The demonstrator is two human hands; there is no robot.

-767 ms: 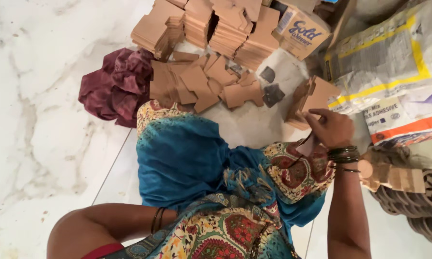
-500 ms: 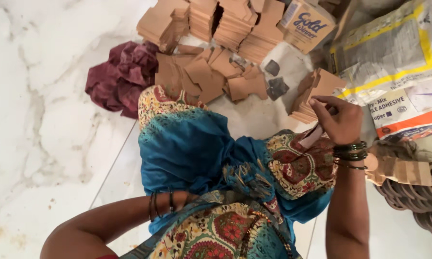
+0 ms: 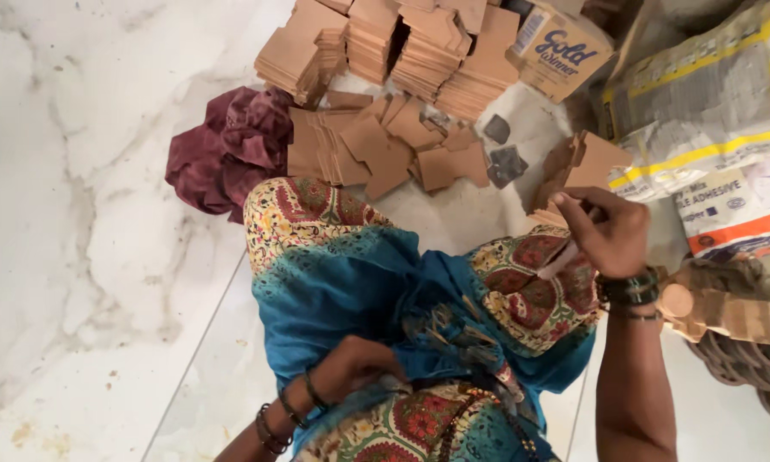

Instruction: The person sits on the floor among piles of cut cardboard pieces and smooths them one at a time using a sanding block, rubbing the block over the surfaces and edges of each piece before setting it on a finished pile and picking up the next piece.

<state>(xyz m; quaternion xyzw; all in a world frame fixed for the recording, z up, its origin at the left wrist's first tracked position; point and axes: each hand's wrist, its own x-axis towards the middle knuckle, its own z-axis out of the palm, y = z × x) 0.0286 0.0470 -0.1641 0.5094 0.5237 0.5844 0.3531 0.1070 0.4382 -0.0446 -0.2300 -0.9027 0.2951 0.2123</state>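
My right hand [image 3: 606, 233] is raised over my right knee, fingers pinched around a thin pale stick [image 3: 559, 260] that slants down toward my lap. It sits just below a folded brown cardboard piece [image 3: 592, 161] leaning at the right. My left hand [image 3: 356, 368] lies on the blue patterned cloth [image 3: 334, 282] over my lap, fingers curled, with nothing visible in it. Flat brown cardboard cutouts [image 3: 376, 150] lie scattered on the floor beyond my knees.
Stacks of cardboard pieces [image 3: 419, 43] stand at the top, beside a printed carton [image 3: 565, 51]. A maroon cloth [image 3: 227, 150] lies bunched at the left. Printed sacks [image 3: 710, 103] fill the right side, above a cardboard roll [image 3: 727, 312]. White marble floor [image 3: 77, 214] spreads left.
My left arm has drawn in and the hand now rests on my lap. My right hand stays by the folded cardboard with the stick.
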